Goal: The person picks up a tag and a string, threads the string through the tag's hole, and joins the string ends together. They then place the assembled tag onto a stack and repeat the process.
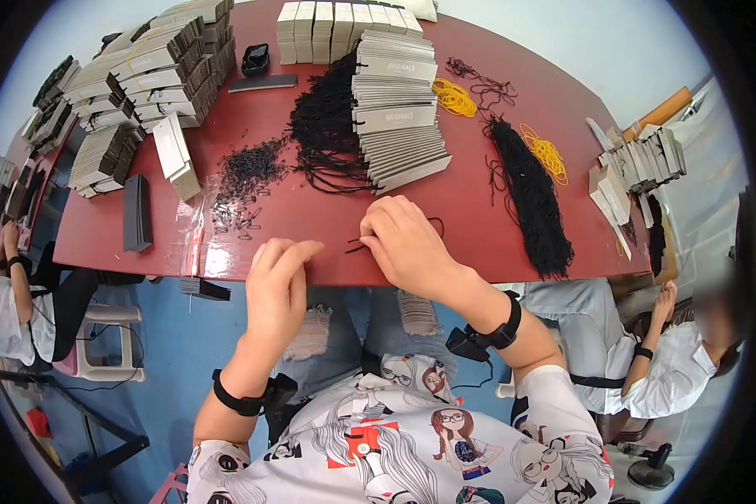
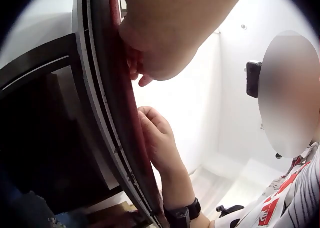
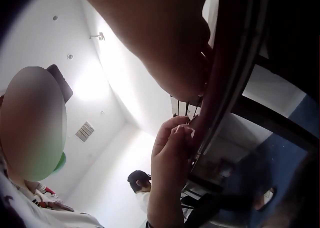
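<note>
Over the table's front edge my right hand (image 1: pixel 412 248) has its fingers curled and pinches a black cord (image 1: pixel 358 249), whose ends poke out on both sides. The right wrist view shows my left hand (image 3: pixel 172 145) with thumb and fingertips drawn together at the table edge; I cannot tell if something small is between them. In the head view the left hand's fingers point toward the right hand, with a gap between the two. Ahead of the hands lie a pile of small black pins (image 1: pixel 248 172) and a long stack of grey cards (image 1: pixel 403 126) with black cords (image 1: pixel 328 126) attached.
A bundle of black cords (image 1: pixel 529 197) lies to the right, beside yellow rubber bands (image 1: pixel 544 154). Card stacks (image 1: pixel 155 76) rise at the back left. A dark block (image 1: pixel 137 212) stands near the left front. Other people sit on both sides.
</note>
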The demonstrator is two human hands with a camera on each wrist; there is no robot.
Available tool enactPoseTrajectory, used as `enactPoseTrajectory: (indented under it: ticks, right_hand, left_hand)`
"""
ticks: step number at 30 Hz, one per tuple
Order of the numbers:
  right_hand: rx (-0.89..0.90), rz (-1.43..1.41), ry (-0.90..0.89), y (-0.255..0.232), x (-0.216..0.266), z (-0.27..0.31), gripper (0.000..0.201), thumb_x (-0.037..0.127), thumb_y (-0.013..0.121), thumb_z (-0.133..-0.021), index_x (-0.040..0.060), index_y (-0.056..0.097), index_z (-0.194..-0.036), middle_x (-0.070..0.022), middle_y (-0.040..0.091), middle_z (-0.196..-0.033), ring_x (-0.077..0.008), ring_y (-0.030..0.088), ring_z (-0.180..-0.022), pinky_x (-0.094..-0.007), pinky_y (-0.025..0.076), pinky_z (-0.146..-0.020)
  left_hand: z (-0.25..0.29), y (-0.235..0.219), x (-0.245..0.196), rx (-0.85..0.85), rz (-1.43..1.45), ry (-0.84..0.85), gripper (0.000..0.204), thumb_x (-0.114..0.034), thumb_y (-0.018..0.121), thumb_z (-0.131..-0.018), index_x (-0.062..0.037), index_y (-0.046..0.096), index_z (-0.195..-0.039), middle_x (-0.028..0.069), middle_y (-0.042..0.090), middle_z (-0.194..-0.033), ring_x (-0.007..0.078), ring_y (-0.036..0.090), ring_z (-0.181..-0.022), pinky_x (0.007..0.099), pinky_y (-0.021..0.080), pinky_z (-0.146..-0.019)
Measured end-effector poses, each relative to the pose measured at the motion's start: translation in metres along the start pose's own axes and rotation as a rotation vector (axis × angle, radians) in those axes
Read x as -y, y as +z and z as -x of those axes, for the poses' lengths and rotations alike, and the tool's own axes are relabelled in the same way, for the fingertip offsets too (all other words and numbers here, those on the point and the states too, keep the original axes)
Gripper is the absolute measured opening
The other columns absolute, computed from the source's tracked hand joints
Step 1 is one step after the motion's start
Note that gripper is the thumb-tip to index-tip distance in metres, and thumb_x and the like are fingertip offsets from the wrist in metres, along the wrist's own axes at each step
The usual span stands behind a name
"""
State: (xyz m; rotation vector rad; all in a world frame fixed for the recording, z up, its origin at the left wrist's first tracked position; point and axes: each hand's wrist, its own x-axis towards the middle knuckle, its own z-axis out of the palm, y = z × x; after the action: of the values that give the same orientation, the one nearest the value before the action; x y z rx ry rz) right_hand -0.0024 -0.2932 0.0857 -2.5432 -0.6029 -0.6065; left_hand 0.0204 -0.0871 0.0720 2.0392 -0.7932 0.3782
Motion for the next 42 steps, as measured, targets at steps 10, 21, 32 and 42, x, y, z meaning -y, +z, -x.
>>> enactPoseTrajectory:
  ticks: [10,21,32,42]
  right_hand:
    - [0.081,-0.102,0.04,-0.002,0.001,0.001,0.012,0.009,0.06,-0.077,0.0056,0.051,-0.082,-0.0075,0.049,-0.084,-0.0263,0.047,-0.08,-0.0367,0.038,-0.071]
    - [0.102,-1.048,0.471,-0.016,0.046,0.007,0.007,0.007,0.05,-0.09,0.0013,0.046,-0.089,-0.0045,0.051,-0.083,-0.0125,0.054,-0.079,-0.0266,0.043,-0.072]
    - [0.06,-1.398,0.454,-0.019,0.072,0.009,0.013,0.011,0.06,-0.086,0.0003,0.054,-0.091,-0.0019,0.059,-0.08,-0.007,0.057,-0.072,-0.0216,0.046,-0.066]
    - [-0.152,-1.107,0.418,-0.023,0.089,0.006,0.008,0.007,0.062,-0.082,-0.0006,0.06,-0.083,-0.0015,0.061,-0.074,-0.0061,0.057,-0.069,-0.021,0.046,-0.065]
  left_hand:
    - [-0.001,0.002,-0.002,0.007,0.107,-0.074,0.015,0.003,0.059,-0.074,-0.0024,0.061,-0.088,0.0089,0.056,-0.082,0.0245,0.055,-0.076,0.0325,0.045,-0.068]
    - [-0.005,-0.001,-0.034,0.016,0.317,-0.133,0.016,-0.001,0.069,-0.07,-0.0043,0.065,-0.085,0.0065,0.058,-0.08,0.0188,0.057,-0.071,0.0282,0.046,-0.059]
    - [0.004,-0.028,-0.057,-0.159,0.201,0.073,0.013,0.002,0.067,-0.072,-0.0034,0.064,-0.083,0.0073,0.06,-0.079,0.0201,0.057,-0.072,0.028,0.045,-0.063]
    - [0.02,-0.034,-0.063,-0.183,0.76,-0.283,0.017,0.003,0.061,-0.081,0.0009,0.061,-0.098,0.0064,0.062,-0.086,0.0107,0.057,-0.077,0.0234,0.047,-0.066]
